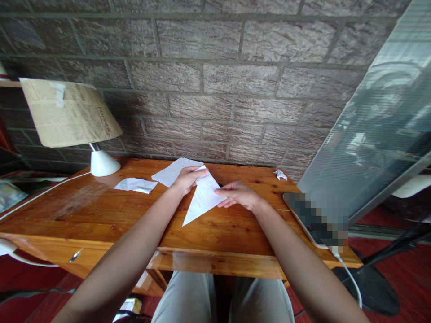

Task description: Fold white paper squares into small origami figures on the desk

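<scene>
A sheet of white paper (204, 195), folded into a triangle with faint print on it, is held between my two hands above the wooden desk. My left hand (190, 178) grips its upper corner, thumb on top. At the right edge, my right hand (238, 194) pinches the paper between thumb and fingers. One sharp point of the triangle faces down and left, toward me. Behind my left hand lies a stack of white sheets (173, 169), partly covered by that hand. A creased strip of white paper (135, 185) rests left of the stack.
On the left stands a lamp (105, 163) with a newspaper-like shade and a trailing white cord. A small folded paper piece (280, 175) sits at the desk's back right. A blurred tablet-like device (313, 220) with a white cable lies along the right edge. A brick wall (218, 80) rises behind.
</scene>
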`<act>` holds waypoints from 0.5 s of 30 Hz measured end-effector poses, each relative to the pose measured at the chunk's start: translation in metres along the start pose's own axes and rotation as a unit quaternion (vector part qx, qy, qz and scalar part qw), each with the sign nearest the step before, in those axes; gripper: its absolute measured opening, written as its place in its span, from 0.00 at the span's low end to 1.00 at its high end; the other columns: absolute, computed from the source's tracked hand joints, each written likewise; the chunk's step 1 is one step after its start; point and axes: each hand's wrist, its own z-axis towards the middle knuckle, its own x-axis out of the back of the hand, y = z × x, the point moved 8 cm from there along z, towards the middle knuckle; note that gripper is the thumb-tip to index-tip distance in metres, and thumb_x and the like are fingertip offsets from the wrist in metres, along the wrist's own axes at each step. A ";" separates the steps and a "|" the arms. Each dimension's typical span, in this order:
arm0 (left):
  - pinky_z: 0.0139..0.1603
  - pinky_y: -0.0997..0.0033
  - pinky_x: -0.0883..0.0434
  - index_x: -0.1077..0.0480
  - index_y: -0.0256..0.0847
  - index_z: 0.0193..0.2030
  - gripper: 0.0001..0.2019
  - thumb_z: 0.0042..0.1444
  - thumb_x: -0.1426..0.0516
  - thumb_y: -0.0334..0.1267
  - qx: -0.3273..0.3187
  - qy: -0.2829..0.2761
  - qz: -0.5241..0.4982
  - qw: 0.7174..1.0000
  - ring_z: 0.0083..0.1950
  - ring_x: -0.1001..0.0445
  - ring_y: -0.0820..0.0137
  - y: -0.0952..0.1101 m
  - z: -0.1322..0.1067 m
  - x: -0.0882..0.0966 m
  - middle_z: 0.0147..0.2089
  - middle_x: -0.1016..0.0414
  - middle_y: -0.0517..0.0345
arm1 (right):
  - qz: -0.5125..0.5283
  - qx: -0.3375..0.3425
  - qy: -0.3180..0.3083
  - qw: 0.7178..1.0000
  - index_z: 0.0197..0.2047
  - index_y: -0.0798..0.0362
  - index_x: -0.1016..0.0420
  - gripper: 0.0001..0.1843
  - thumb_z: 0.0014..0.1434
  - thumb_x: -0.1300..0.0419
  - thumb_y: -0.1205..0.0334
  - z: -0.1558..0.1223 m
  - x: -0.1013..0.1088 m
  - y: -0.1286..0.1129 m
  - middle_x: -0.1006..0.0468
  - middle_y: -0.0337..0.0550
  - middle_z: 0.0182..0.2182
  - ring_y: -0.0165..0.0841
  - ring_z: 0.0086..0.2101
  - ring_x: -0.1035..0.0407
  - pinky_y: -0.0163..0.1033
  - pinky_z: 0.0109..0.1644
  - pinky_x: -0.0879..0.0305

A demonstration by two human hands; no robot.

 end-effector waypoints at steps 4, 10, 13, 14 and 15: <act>0.23 0.74 0.36 0.23 0.34 0.28 0.20 0.26 0.26 0.38 0.022 0.012 -0.001 1.000 0.23 0.29 0.74 -0.005 0.004 0.005 0.24 0.23 0.57 | 0.008 -0.013 -0.009 1.000 0.36 0.56 0.20 0.23 0.46 0.29 0.45 -0.002 -0.002 0.000 0.17 0.48 0.30 0.33 0.30 0.22 0.31 0.31 0.29; 0.24 0.74 0.33 0.24 0.33 0.27 0.19 0.26 0.26 0.37 0.037 0.011 -0.007 0.999 0.22 0.29 0.74 -0.007 0.003 0.005 0.23 0.24 0.57 | 0.032 -0.017 -0.013 0.999 0.36 0.56 0.21 0.20 0.48 0.30 0.47 -0.003 -0.001 -0.001 0.17 0.47 0.30 0.32 0.30 0.22 0.31 0.33 0.29; 0.27 0.73 0.30 0.24 0.33 0.29 0.18 0.30 0.26 0.36 0.038 -0.004 -0.008 0.999 0.24 0.27 0.73 -0.005 0.003 0.004 0.25 0.23 0.56 | 0.033 -0.020 -0.012 0.999 0.36 0.56 0.21 0.19 0.48 0.30 0.49 -0.004 -0.001 -0.001 0.17 0.47 0.29 0.32 0.30 0.22 0.31 0.33 0.29; 0.28 0.73 0.30 0.24 0.34 0.30 0.17 0.32 0.27 0.36 0.037 -0.013 -0.010 0.999 0.24 0.27 0.73 -0.005 0.002 0.003 0.26 0.22 0.57 | 0.032 -0.020 -0.010 0.999 0.36 0.56 0.21 0.19 0.49 0.30 0.49 -0.004 -0.001 -0.001 0.17 0.47 0.29 0.32 0.30 0.22 0.31 0.33 0.29; 0.29 0.73 0.29 0.24 0.34 0.31 0.17 0.33 0.27 0.36 0.038 -0.024 -0.014 0.999 0.25 0.26 0.73 -0.005 0.002 0.001 0.27 0.22 0.57 | 0.030 -0.020 -0.007 0.999 0.36 0.57 0.21 0.19 0.49 0.30 0.49 -0.003 0.000 0.000 0.17 0.47 0.29 0.32 0.30 0.22 0.31 0.33 0.29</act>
